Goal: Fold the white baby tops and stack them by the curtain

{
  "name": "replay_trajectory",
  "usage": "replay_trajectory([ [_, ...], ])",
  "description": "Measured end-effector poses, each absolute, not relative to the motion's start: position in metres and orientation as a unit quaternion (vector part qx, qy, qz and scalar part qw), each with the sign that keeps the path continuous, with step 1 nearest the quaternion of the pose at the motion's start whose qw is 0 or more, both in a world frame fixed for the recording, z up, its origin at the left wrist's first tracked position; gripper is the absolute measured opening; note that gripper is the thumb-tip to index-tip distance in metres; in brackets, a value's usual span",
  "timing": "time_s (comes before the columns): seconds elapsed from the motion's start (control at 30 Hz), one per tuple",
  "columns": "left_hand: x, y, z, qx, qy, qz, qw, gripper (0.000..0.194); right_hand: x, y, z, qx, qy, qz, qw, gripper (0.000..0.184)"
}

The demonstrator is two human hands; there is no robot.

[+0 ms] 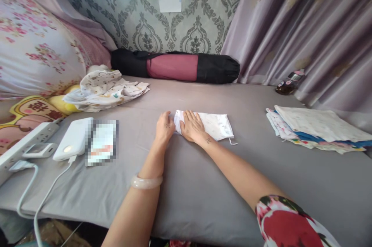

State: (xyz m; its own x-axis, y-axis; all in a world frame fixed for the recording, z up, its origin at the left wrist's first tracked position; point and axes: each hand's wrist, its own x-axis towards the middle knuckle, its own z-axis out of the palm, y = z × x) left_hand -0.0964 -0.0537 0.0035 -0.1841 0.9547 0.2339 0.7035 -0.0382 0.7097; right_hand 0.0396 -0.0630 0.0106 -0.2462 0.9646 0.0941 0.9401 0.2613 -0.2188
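A folded white cloth (217,124) with a faint print lies flat on the grey sheet, and a short white string sticks out at its lower right corner. My right hand (192,126) rests palm down on the cloth's left half, open, fingers stretched out flat. At the cloth's left end is my left hand (165,126), turned on its side with the fingers curled closed at the edge; part of its grip is hidden. A pale bangle (147,182) circles my left wrist.
Folded cloths (319,125) are stacked at right, near a dark bottle (290,83). A black and maroon roll bag (174,66) lies by the wall. At left are a crumpled printed cloth (107,94), a power strip (26,150), a white power bank (74,138) and a blurred-out phone-like object (102,142).
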Motion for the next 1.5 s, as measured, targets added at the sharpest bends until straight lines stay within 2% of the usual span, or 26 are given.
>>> replay_trajectory([
  [0.37, -0.100, -0.053, 0.005, 0.621, 0.672, 0.369, 0.162, 0.051, 0.017, -0.056, 0.024, -0.591, -0.793, 0.083, 0.119, 0.059],
  [0.77, -0.100, -0.052, 0.008, 0.626, 0.679, 0.338, 0.181, 0.049, 0.012, -0.052, 0.016, -0.595, -0.787, 0.115, 0.118, 0.060],
  [0.93, -0.093, -0.055, 0.005, 0.688, 0.638, 0.321, 0.128, 0.049, 0.041, -0.060, 0.027, -0.606, -0.778, 0.071, 0.149, 0.058],
  [1.07, -0.079, -0.064, 0.005, 0.769, 0.576, 0.267, 0.078, 0.049, 0.069, -0.072, 0.026, -0.613, -0.778, 0.055, 0.123, 0.054],
  [1.23, -0.065, -0.073, 0.008, 0.816, 0.545, 0.168, 0.089, 0.044, 0.076, -0.075, 0.015, -0.614, -0.779, 0.033, 0.118, 0.051],
  [1.5, -0.064, -0.077, 0.012, 0.817, 0.552, 0.143, 0.082, 0.045, 0.078, -0.073, 0.018, -0.615, -0.775, 0.062, 0.132, 0.053],
])
